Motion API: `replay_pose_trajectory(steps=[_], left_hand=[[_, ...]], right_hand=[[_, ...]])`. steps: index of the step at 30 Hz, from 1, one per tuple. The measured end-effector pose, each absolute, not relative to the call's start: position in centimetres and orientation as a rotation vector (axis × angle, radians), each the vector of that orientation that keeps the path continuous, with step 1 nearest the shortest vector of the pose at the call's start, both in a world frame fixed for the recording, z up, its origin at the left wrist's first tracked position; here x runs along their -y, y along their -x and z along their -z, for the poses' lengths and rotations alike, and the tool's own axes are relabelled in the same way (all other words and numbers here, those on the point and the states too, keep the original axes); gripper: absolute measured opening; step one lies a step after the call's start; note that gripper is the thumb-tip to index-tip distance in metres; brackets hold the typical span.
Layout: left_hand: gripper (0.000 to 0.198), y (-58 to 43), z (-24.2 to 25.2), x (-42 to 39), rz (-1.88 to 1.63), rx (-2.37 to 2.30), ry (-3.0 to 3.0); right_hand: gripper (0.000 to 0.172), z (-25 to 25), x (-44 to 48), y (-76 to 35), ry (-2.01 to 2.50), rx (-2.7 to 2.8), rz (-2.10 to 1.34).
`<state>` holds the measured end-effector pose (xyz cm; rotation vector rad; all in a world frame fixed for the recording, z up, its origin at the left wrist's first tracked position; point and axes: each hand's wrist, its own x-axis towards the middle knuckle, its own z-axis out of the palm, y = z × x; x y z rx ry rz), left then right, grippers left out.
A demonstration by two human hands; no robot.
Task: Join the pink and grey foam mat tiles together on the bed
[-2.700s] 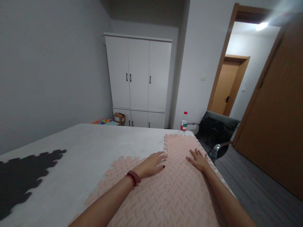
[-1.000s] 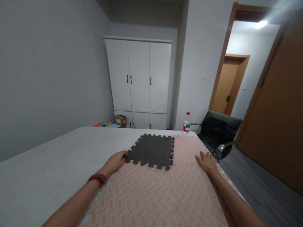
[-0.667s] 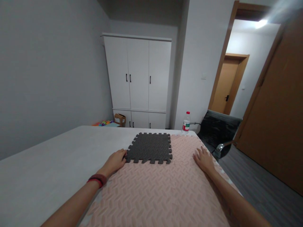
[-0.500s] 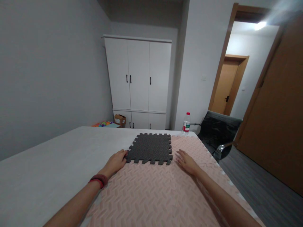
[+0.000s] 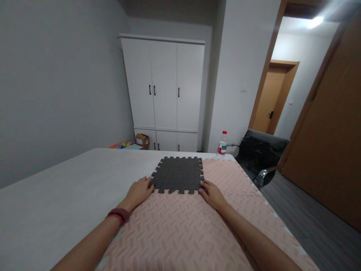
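A dark grey foam mat tile (image 5: pixel 179 174) with toothed edges lies flat at the far end of the pink foam mat (image 5: pixel 172 229). My left hand (image 5: pixel 141 192) grips the tile's near left corner, its fingertips on the edge. At the near right corner, my right hand (image 5: pixel 212 194) has its thumb and fingers on the toothed edge. The undersides of the fingers are hidden in both hands. A dark red band circles my left wrist.
A water bottle (image 5: pixel 222 144) with a red cap stands at the back right of the white table (image 5: pixel 70 195). Beyond the right edge is a black chair (image 5: pixel 261 154). A white wardrobe (image 5: pixel 163 86) and a cardboard box (image 5: pixel 142 140) are behind the table.
My right hand has moved left from the pink mat onto the tile's near right corner. My left hand stays at the left corner. The view has tilted slightly down.
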<state>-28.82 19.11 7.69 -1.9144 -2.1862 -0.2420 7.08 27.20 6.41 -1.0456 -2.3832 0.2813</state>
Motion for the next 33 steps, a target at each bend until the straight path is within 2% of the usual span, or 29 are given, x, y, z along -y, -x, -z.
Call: replay_pose_trajectory(steps=[10,18,27,33], left_hand=[[0.038,27.8,-7.2,-19.0,0.171,2.149,1.89],[0.048,24.4,-7.0,-22.6,0.25,2.069,2.259],[0.059,22.3,-5.0,-23.6,0.25,2.156,2.313],[0.062,22.6,-5.1,-23.6,0.243,2.169,2.324]], right_hand=[[0.038,-5.7,-28.0,-6.9,1.102,2.417,-0.297],[0.055,-5.3,-27.7,-6.8,1.14,2.525,-0.325],[0.058,-5.9,-29.0,-7.6,1.138,2.592,-0.398],[0.057,-7.0,-33.4,-16.6,1.545,2.275,-0.26]])
